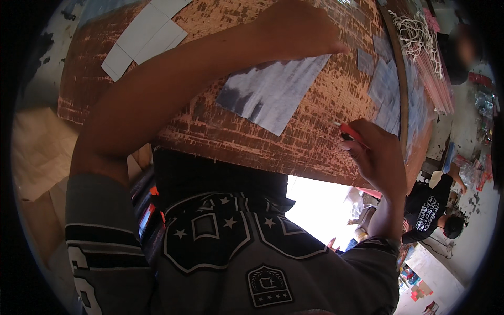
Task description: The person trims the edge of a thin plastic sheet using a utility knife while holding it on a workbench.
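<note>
Hands are split right now: your left hand pins the grey paper sheet flat mid-desk while your right hand grips a red cutter near the right edge, so I'd guess cutting's underway and needs steady pressure.

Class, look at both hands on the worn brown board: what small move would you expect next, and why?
Probably bringing the red tool in the right hand across to the grey sheet, since the left hand already presses the sheet's upper corner flat on the board, and the tool sits just beside it.
</note>
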`<state>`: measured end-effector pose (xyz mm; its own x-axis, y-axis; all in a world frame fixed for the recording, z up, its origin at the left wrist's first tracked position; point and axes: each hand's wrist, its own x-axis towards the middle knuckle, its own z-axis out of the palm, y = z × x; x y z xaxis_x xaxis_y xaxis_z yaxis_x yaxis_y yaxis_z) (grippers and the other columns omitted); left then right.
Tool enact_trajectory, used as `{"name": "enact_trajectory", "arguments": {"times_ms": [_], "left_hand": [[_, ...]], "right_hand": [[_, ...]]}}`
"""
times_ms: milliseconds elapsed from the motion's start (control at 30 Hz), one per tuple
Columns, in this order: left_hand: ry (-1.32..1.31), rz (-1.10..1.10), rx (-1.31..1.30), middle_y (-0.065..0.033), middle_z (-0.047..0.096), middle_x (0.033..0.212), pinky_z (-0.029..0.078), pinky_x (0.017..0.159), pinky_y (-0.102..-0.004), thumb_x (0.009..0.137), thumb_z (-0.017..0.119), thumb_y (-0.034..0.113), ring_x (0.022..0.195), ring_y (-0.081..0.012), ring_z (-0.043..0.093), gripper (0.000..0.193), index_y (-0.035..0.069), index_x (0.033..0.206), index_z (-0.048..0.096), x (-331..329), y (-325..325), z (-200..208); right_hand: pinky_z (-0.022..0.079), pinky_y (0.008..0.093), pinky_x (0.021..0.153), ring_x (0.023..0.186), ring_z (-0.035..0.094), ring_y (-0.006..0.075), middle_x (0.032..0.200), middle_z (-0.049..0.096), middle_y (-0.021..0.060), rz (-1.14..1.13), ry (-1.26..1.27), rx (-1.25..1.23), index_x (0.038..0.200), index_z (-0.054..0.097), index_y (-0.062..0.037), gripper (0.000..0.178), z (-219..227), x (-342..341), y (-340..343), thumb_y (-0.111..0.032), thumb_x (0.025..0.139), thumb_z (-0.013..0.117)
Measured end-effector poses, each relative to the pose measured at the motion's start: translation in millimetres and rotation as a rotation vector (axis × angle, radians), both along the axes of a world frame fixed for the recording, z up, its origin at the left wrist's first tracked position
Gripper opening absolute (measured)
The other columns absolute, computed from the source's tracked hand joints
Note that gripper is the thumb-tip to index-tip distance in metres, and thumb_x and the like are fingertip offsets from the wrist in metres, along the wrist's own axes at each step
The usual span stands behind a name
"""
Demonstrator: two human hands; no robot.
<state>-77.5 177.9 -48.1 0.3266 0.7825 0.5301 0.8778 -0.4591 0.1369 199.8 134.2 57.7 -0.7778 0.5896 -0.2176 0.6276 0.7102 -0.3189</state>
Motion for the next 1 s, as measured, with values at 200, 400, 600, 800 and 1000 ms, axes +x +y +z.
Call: {"name": "enact_trajectory", "arguments": {"times_ms": [200, 400, 600, 800, 1000], "left_hand": [[-0.039, -0.029, -0.242, -0.0003, 0.054, 0.044, 0.055, 0.051, -0.0367, 0.108, 0.043, 0.056, 0.044, -0.0194, 0.063, 0.067, 0.012, 0.061, 0.063, 1, -4, 11], [0.001, 0.020, 0.105, -0.0010, 0.055, 0.045, 0.056, 0.054, -0.0380, 0.107, 0.044, 0.056, 0.045, -0.0198, 0.064, 0.068, 0.012, 0.060, 0.064, 0, -1, 1], [-0.024, 0.034, -0.340, 0.0039, 0.058, 0.049, 0.056, 0.055, -0.0367, 0.108, 0.045, 0.053, 0.050, -0.0146, 0.067, 0.062, 0.016, 0.060, 0.061, 4, -8, 16], [-0.021, 0.041, -0.315, 0.0037, 0.058, 0.049, 0.056, 0.056, -0.0363, 0.108, 0.044, 0.054, 0.049, -0.0152, 0.067, 0.065, 0.016, 0.058, 0.058, 4, -8, 17], [0.103, 0.098, -0.155, 0.0048, 0.058, 0.048, 0.057, 0.054, -0.0364, 0.108, 0.042, 0.057, 0.050, -0.0137, 0.067, 0.069, 0.017, 0.054, 0.060, 6, -3, 8]], "right_hand": [[0.054, 0.0409, 0.067, 0.081, 0.069, 0.0329, 0.096, 0.064, 0.0123, -0.150, 0.226, 0.266, 0.111, 0.067, -0.0069, 0.031, -47, 38, 12, -0.024, 0.089, 0.081], [0.056, 0.0402, 0.078, 0.100, 0.064, 0.0326, 0.110, 0.060, 0.0147, -0.241, 0.337, 0.327, 0.120, 0.066, -0.0054, 0.039, -66, 53, 17, -0.022, 0.088, 0.082], [0.052, 0.0426, 0.093, 0.116, 0.059, 0.0355, 0.123, 0.060, 0.0161, -0.259, 0.343, 0.449, 0.134, 0.064, -0.0100, 0.053, -63, 44, 12, -0.024, 0.086, 0.085], [0.046, 0.0465, 0.102, 0.120, 0.058, 0.0363, 0.128, 0.060, 0.0167, -0.210, 0.328, 0.586, 0.134, 0.063, -0.0108, 0.055, -52, 18, 0, -0.022, 0.085, 0.086], [0.046, 0.0462, 0.102, 0.121, 0.057, 0.0356, 0.128, 0.058, 0.0171, -0.259, 0.426, 0.590, 0.132, 0.060, -0.0071, 0.059, -47, -3, -17, -0.018, 0.082, 0.089]]}}
